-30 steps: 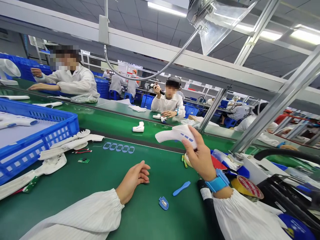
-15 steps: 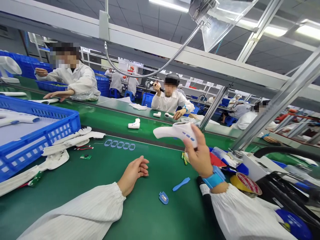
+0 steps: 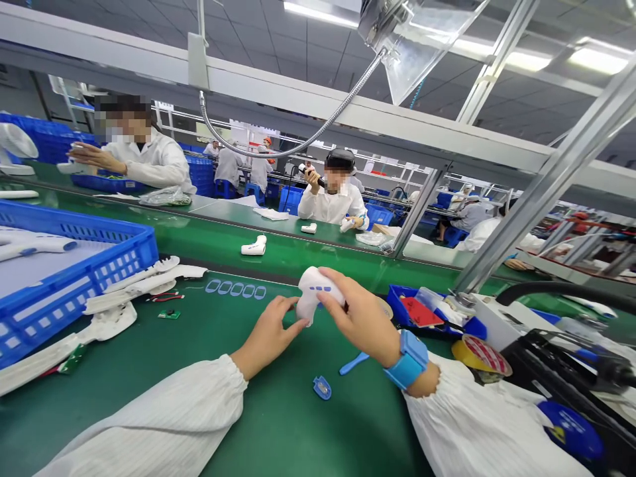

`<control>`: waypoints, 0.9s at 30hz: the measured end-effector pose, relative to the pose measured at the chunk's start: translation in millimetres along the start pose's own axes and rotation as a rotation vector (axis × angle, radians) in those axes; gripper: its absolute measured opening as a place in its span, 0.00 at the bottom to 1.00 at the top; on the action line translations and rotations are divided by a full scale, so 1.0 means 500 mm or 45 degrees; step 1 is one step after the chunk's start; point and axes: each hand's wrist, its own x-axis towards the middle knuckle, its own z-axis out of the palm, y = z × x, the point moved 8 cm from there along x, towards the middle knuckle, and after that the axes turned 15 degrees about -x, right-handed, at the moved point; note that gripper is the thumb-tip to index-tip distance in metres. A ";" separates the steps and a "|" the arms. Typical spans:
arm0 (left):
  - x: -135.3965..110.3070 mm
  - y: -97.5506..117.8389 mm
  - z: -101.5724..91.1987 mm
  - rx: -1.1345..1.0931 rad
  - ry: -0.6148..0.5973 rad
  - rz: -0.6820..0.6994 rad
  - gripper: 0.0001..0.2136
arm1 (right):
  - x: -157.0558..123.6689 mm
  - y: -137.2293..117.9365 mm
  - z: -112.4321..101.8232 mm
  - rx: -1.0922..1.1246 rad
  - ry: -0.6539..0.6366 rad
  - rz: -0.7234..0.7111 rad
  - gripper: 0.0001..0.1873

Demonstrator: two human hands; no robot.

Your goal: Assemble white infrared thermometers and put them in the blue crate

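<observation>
My right hand is wrapped over the wide end of a white gun-shaped device, which looks like a forehead thermometer with small blue buttons. The narrow handle points down, and the thumb and fingers of my left hand are closed around it. Below them on the green bench lie a small blue cover with a metal contact and a blue plastic pry tool, partly hidden by my right hand. Several blue ring-shaped pieces are lined up past my left hand.
At left are a blue crate holding white devices, white shell halves and a small circuit board. A blue bin and yellow tape roll stand right. Another white device lies on the green belt; co-workers sit beyond.
My right hand has brought the device down and left, turning its handle downward. My left hand has risen to it and taken hold of the handle.
</observation>
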 end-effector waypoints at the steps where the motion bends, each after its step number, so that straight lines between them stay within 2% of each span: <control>1: -0.001 0.006 0.006 0.034 -0.047 0.011 0.20 | 0.001 -0.006 0.001 -0.002 0.017 0.005 0.22; 5: -0.006 0.013 0.008 0.082 -0.049 0.018 0.22 | 0.011 -0.015 -0.003 0.060 0.081 0.049 0.21; 10: -0.005 0.013 0.005 0.027 -0.013 0.001 0.24 | 0.019 -0.007 0.009 0.149 0.044 0.152 0.19; 13: -0.001 0.014 0.008 -0.041 -0.061 -0.051 0.22 | 0.022 0.007 0.036 0.271 -0.059 0.200 0.29; 15: 0.001 0.010 0.014 -0.160 -0.121 -0.140 0.27 | 0.023 0.016 0.062 0.440 -0.161 0.214 0.38; 16: 0.001 0.008 0.021 -0.266 -0.163 -0.192 0.31 | 0.023 0.016 0.075 0.526 -0.219 0.202 0.38; 18: 0.000 0.006 0.038 -0.502 -0.246 -0.279 0.39 | 0.023 0.008 0.100 0.655 -0.323 0.135 0.27; 20: -0.001 0.011 0.050 -0.664 -0.299 -0.302 0.41 | 0.023 -0.005 0.115 0.720 -0.385 0.059 0.16; 24: 0.004 0.024 0.050 -0.678 -0.363 -0.270 0.31 | 0.023 -0.012 0.121 0.782 -0.353 0.041 0.15; 27: 0.012 0.037 0.034 -0.502 -0.359 -0.220 0.29 | 0.022 -0.014 0.116 0.766 -0.344 0.014 0.13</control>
